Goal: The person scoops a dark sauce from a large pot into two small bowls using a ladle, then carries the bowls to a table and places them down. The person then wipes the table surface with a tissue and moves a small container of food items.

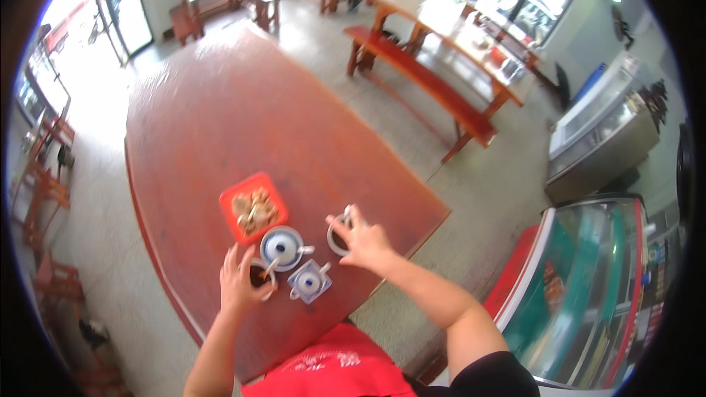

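My left hand curves around a white cup of dark liquid at the near left of the tabletop. My right hand reaches over another white cup, also holding dark liquid, its fingers at the rim. Between the hands stands a round blue-and-white lidded pot with a white spout or handle pointing right. Closer to me is a smaller, square blue-and-white lidded pot. Beyond the left cup, a red square tray holds several pale brown pieces, perhaps ginger or mushrooms.
The long red-brown wooden table stretches away from me. A wooden bench and another table stand to its right. A glass-fronted display case is at my right, close to the table's corner. Glass doors lie at the far left.
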`<state>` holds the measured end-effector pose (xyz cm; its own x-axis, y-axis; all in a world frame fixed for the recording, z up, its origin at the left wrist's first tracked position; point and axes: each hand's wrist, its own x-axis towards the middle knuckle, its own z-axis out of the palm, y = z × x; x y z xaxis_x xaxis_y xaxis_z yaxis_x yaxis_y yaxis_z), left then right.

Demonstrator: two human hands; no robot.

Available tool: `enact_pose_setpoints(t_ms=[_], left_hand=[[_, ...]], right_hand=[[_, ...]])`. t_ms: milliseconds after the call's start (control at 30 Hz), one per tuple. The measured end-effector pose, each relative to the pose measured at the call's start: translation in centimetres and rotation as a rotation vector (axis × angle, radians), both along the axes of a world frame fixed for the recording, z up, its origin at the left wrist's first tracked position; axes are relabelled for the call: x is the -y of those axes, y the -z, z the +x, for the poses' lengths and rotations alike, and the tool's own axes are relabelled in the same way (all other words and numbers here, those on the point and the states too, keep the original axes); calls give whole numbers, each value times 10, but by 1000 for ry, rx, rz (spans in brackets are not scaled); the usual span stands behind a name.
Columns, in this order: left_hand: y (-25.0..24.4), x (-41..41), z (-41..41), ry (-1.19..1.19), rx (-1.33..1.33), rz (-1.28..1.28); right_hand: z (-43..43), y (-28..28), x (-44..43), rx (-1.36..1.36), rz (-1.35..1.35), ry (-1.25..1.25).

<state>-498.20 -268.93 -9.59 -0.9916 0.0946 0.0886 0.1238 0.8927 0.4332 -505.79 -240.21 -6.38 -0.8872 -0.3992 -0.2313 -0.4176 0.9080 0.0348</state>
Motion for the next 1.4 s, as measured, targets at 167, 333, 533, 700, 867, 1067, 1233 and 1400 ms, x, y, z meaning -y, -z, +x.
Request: enact_pose_setpoints(t_ms=[167,333,533,700,867,1067,1233,1400], left_hand=[[-14,-14,26,58,257,-216],[-15,-16,17,6,330,-247],[-15,-22,10,-34,371,-304],[-16,-21,18,-68,407,-284],[-20,-12,63,-115,399,-265],[-33,16,137,-205,380,-197],[-38,61,224,-262,246,-216],[-31,128,327,-273,186,-229]], right_hand=[[-19,-1,9,230,106,55],[-26,1,14,286,132,13],[-24,2,13,279,126,-1],[-24,4,6,286,58,-22],[-20,-8,7,262,74,-57],[-8,-12,-6,198,155,-19],[15,-61,9,96,259,22],[79,-110,72,-19,199,51]])
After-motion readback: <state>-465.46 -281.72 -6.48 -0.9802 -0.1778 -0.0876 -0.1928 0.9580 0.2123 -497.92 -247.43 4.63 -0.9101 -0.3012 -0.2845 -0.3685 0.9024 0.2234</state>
